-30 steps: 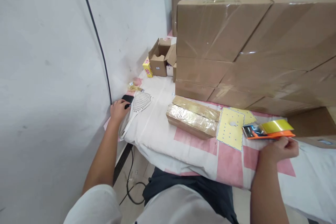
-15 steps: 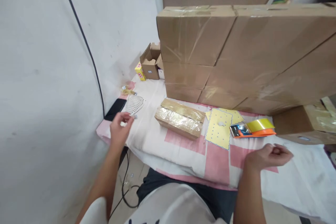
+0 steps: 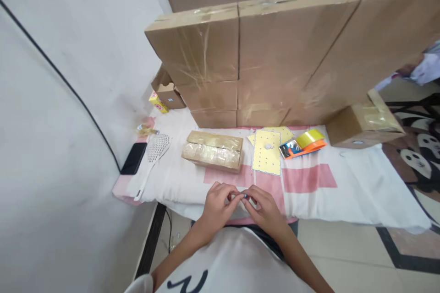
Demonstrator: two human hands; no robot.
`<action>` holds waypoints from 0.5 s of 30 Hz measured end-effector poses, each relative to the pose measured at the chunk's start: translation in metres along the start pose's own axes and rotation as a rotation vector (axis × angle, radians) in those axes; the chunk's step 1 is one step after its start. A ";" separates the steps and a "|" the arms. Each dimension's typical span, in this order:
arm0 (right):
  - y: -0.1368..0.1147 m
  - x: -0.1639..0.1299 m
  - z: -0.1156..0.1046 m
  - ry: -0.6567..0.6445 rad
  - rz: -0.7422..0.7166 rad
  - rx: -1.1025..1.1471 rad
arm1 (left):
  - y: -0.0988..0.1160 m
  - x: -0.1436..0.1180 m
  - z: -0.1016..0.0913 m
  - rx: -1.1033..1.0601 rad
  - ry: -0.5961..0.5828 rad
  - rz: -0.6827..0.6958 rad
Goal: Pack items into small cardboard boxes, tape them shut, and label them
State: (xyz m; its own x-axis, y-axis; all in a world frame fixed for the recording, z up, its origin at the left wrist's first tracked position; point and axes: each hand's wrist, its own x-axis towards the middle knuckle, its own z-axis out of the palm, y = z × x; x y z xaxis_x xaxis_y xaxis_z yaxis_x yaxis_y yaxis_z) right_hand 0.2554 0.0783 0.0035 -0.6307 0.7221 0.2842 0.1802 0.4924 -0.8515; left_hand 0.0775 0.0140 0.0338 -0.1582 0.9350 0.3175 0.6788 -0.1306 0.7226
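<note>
My left hand and my right hand meet fingertip to fingertip at the near edge of the cloth-covered table. Together they pinch a tiny object with a blue speck; what it is stays too small to tell. Just beyond my hands lies a small taped cardboard package. To its right sit a yellow perforated sheet and an orange tape dispenser with yellow tape.
A wall of stacked taped cartons fills the back of the table, with another carton at the right. A white slotted scoop, a black phone and a small yellow box lie at the left by the wall.
Both hands came in from the sides and met at the table's near edge. The left hand left the phone and scoop; the right hand let go of the tape dispenser. The view swung right.
</note>
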 end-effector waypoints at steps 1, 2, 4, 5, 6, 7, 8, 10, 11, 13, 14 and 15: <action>0.000 -0.001 -0.003 0.021 0.010 0.005 | 0.002 0.002 0.000 0.001 -0.008 0.012; -0.001 -0.002 -0.006 0.043 0.016 0.010 | 0.003 0.003 0.001 -0.003 -0.013 0.025; -0.001 -0.001 -0.011 0.076 0.009 0.022 | 0.003 0.006 0.004 -0.035 -0.013 0.045; -0.001 0.000 -0.013 0.084 -0.002 0.026 | 0.002 0.007 0.006 -0.061 -0.011 0.045; -0.001 0.002 -0.015 0.090 -0.018 0.026 | 0.001 0.009 0.008 -0.089 -0.011 0.035; -0.001 0.005 -0.017 0.094 -0.038 0.019 | -0.001 0.011 0.009 -0.114 -0.011 0.016; 0.000 0.008 -0.019 0.101 -0.059 0.008 | -0.003 0.013 0.009 -0.130 -0.012 -0.009; 0.005 0.015 -0.024 0.135 -0.081 -0.022 | -0.009 0.017 0.005 -0.120 0.024 -0.062; 0.009 0.019 -0.027 0.163 -0.078 -0.032 | -0.014 0.020 0.000 -0.091 0.079 -0.078; 0.020 0.030 -0.034 0.218 -0.045 -0.048 | -0.025 0.027 -0.015 0.005 0.245 -0.073; 0.027 0.037 -0.038 0.225 -0.027 -0.058 | -0.032 0.033 -0.024 0.065 0.326 -0.055; 0.036 0.045 -0.041 0.212 -0.018 -0.075 | -0.039 0.039 -0.033 0.131 0.390 -0.032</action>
State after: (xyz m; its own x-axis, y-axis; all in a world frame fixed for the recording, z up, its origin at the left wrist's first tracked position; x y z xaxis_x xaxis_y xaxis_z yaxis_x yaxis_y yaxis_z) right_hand 0.2642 0.1485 0.0041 -0.4628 0.7951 0.3919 0.2309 0.5350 -0.8127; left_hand 0.0210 0.0450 0.0380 -0.4236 0.7398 0.5227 0.7504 -0.0365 0.6599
